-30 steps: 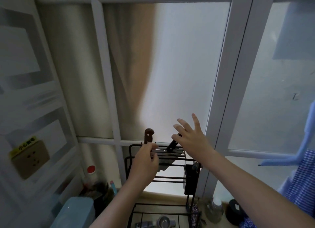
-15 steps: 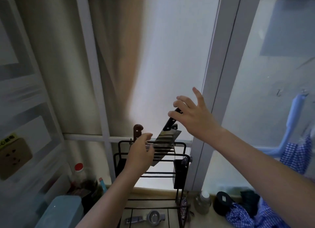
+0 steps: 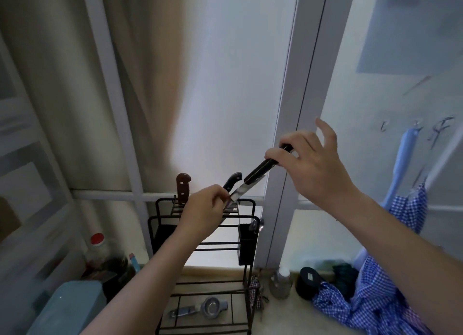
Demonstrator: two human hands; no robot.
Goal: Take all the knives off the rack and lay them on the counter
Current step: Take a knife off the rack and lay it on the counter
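Observation:
A black wire rack [image 3: 160, 224] stands on the counter by the window. My right hand [image 3: 310, 166] grips the black handle of a knife [image 3: 253, 179] held tilted above the rack's top. My left hand [image 3: 203, 212] pinches that knife's blade near its lower end. Two knives still stand in the rack's top slots: one with a brown handle [image 3: 183, 188] and one with a black handle [image 3: 231, 181] just behind the lifted blade.
A black holder [image 3: 246, 244] hangs on the rack's right side. A metal strainer [image 3: 213, 307] lies on its lower shelf. A red-capped bottle [image 3: 96, 247] and a teal box [image 3: 67, 307] stand left; a small bottle [image 3: 280, 282], dark jar [image 3: 309, 282] and blue checked cloth [image 3: 370, 307] lie right.
The knife has come up out of the rack and turned edge-on, my right hand rising to the right with its handle. My left hand went from the rack top to the blade.

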